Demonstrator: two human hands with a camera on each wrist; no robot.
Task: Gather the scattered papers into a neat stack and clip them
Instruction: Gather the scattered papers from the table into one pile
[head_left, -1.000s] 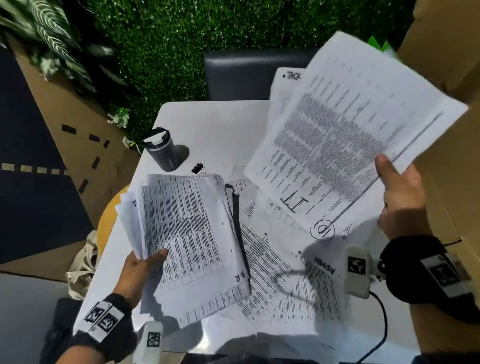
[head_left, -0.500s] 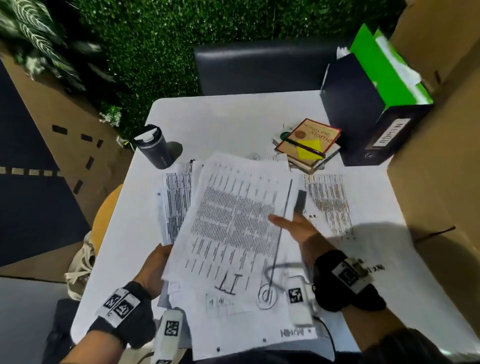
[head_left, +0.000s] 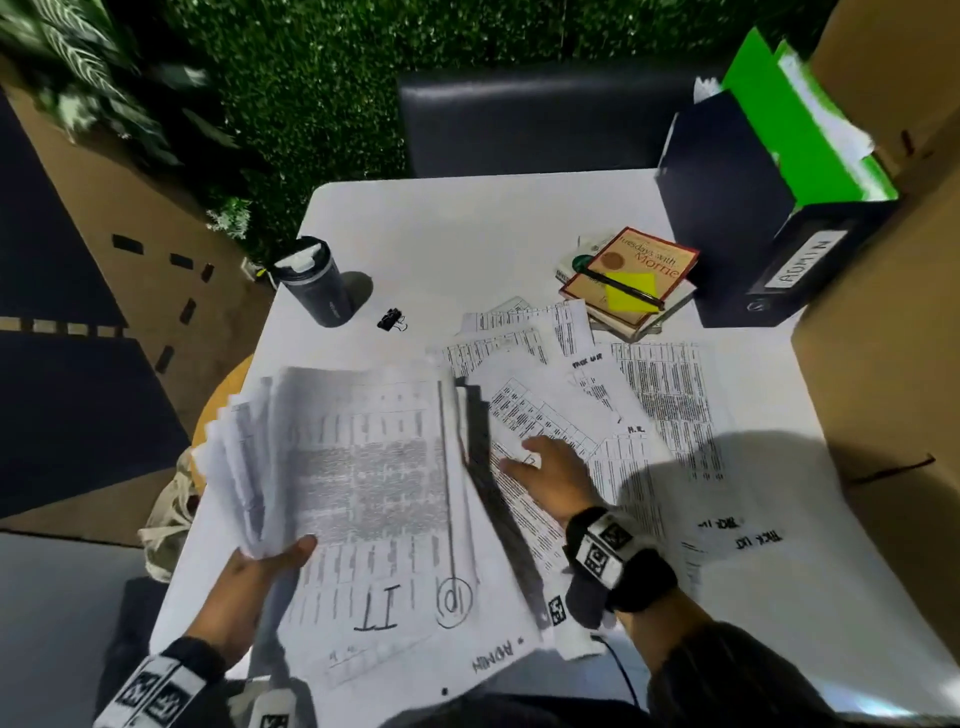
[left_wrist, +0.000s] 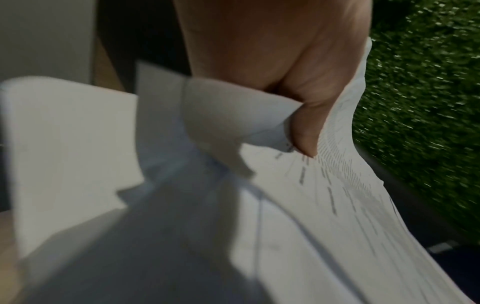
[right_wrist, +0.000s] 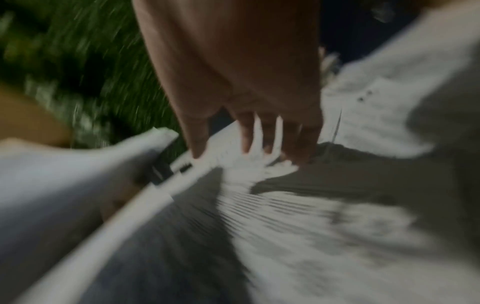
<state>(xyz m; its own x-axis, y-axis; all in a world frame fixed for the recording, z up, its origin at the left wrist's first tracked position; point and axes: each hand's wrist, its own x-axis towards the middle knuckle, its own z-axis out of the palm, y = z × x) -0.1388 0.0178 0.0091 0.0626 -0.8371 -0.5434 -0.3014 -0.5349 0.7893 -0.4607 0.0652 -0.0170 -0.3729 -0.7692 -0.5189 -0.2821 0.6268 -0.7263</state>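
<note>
My left hand (head_left: 260, 566) is pinching the fanned bundle of white printed sheets (head_left: 358, 483) above the white table (head_left: 467, 228), keeping gathered pages together. My right hand (head_left: 550, 475), fingers spread flat, is reaching onto the loose printed sheets (head_left: 644, 415) to collect more; the small black binder clip (head_left: 390, 319) is lying unused beside the dark tumbler (head_left: 317, 280).

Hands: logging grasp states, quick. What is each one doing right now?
Left hand: grips the gathered stack of papers, thumb on top.
Right hand: open, fingers spread, holding nothing, over the loose sheets.

"ADMIN" on binder (head_left: 802, 263), "IT" on sheet (head_left: 379, 608)
</note>
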